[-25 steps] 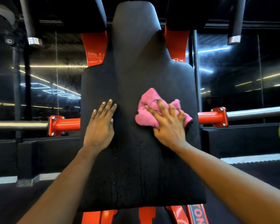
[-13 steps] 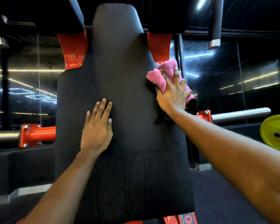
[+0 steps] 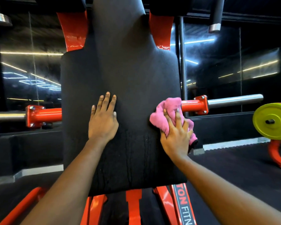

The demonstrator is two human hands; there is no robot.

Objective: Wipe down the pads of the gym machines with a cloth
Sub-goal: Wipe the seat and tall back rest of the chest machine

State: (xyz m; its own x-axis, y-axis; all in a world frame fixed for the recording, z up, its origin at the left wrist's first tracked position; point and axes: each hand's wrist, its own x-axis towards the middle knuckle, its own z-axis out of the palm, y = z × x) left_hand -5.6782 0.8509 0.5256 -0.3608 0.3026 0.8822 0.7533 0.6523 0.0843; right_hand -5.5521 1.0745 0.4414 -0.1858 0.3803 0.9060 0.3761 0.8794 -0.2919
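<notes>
A tall black back pad (image 3: pixel 128 70) on a red-framed gym machine fills the middle of the view; its lower half shows cracked, worn streaks. My left hand (image 3: pixel 103 122) lies flat on the pad just left of centre, fingers straight and pointing up. At the pad's right edge, about mid-height, my right hand (image 3: pixel 177 138) holds a bunched pink cloth (image 3: pixel 167 108) against the pad. Its fingers are spread over the cloth, and part of the cloth sticks out past the edge.
Red sleeves with steel bars jut out sideways behind the pad at the left (image 3: pixel 44 116) and right (image 3: pixel 193 105). A yellow-green weight plate (image 3: pixel 272 120) sits on a red stand at far right. Red frame beams (image 3: pixel 133 207) run below the pad. Dark mirrored walls lie behind.
My right hand has brought the cloth down from the pad's upper right shoulder to its right edge at mid-height. My left hand has stayed flat on the pad.
</notes>
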